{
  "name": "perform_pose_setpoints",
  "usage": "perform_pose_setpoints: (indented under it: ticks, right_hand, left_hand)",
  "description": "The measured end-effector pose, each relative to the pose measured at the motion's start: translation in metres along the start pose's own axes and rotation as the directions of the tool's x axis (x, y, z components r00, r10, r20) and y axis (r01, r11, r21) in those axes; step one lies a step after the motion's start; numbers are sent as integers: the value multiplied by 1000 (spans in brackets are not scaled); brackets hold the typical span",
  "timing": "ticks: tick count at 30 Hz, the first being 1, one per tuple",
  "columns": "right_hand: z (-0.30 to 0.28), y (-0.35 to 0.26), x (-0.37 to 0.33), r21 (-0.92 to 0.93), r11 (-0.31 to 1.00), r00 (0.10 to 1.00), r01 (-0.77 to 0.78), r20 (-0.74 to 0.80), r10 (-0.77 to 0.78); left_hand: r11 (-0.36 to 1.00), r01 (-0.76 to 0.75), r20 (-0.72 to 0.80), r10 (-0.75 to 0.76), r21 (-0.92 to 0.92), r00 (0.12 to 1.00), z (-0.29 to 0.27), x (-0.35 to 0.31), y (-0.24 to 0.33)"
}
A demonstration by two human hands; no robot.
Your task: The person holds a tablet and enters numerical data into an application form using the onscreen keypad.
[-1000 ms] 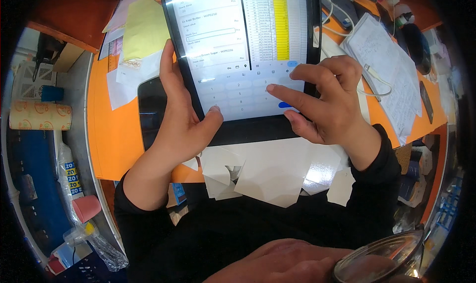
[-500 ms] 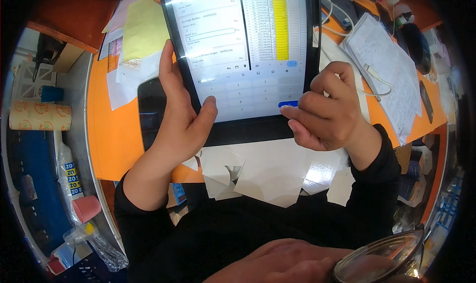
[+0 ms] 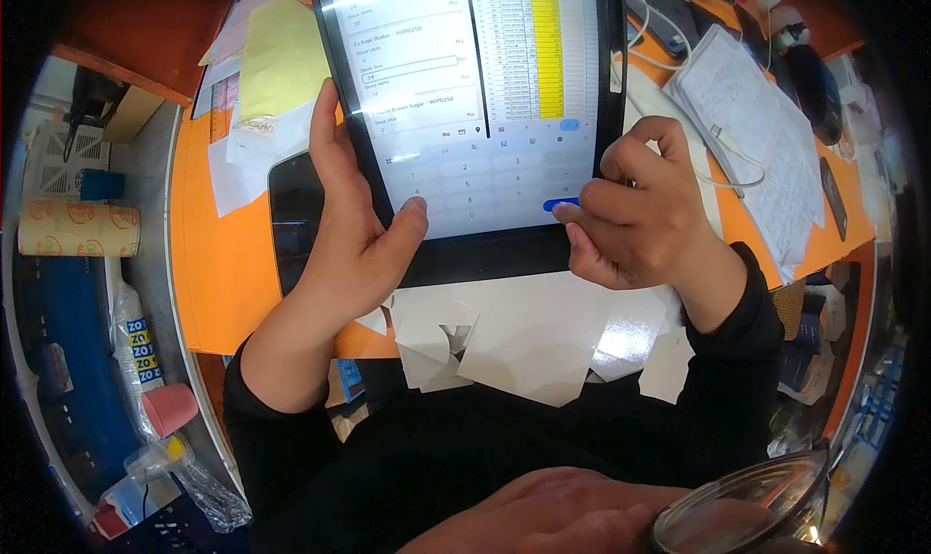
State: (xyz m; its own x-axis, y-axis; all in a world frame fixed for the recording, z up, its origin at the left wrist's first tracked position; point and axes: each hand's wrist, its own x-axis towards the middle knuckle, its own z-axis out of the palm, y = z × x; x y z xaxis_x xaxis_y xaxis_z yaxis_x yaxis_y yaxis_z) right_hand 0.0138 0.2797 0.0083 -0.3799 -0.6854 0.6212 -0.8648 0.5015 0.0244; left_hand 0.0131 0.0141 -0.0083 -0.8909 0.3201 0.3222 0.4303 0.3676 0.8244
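Observation:
A black-framed tablet (image 3: 427,166) is tilted up in front of me, its lit screen split between a form and a table with a yellow column, above a number keypad. My left hand (image 3: 354,219) grips its left edge, fingers along the side and partly hidden, thumb over the keypad's left part. At the lower right of the screen is my right hand (image 3: 640,210), its fingers curled with nothing visible in them. One of its fingertips is at the blue key (image 3: 555,206) and seems to touch it.
Under the tablet lie white glossy sheets (image 3: 529,341) on the orange desk (image 3: 228,282). Yellow and white papers (image 3: 286,54) are at the far left; a written paper stack (image 3: 752,137) and a white cable (image 3: 742,171) are on the right. A shelf (image 3: 189,341) runs along the left.
The entry in the outlined form field has changed, and so has the figure below it. My left thumb has slid slightly down; my right hand has shifted a little at the blue key.

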Motion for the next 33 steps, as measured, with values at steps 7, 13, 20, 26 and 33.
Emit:
perform_pose_setpoints:
  ticks: [7, 13, 20, 26, 33]
  right_hand:
    - [1, 0, 0, -5, 1000, 1000, -16, 0, 16]
    - [-1, -1, 1, -18, 1000, 998, 11, -58, -12]
    - [-3, -2, -2, 10, 1000, 999, 5, -39, -4]
    - [-3, -2, -2, 11, 1000, 999, 7, -43, -6]
    - [-2, -2, 1, 4, 1000, 997, 11, -73, -10]
  left_hand:
    - [995, 45, 95, -36, -92, 995, -4, 1, 3]
    - [1000, -7, -7, 8, 17, 1000, -1, -1, -6]
    - [998, -22, -11, 23, 66, 1000, 0, 0, -8]
    - [997, 35, -31, -37, -70, 999, 2, 0, 6]
    - [1000, -10, -9, 10, -2, 1000, 0, 0, -4]
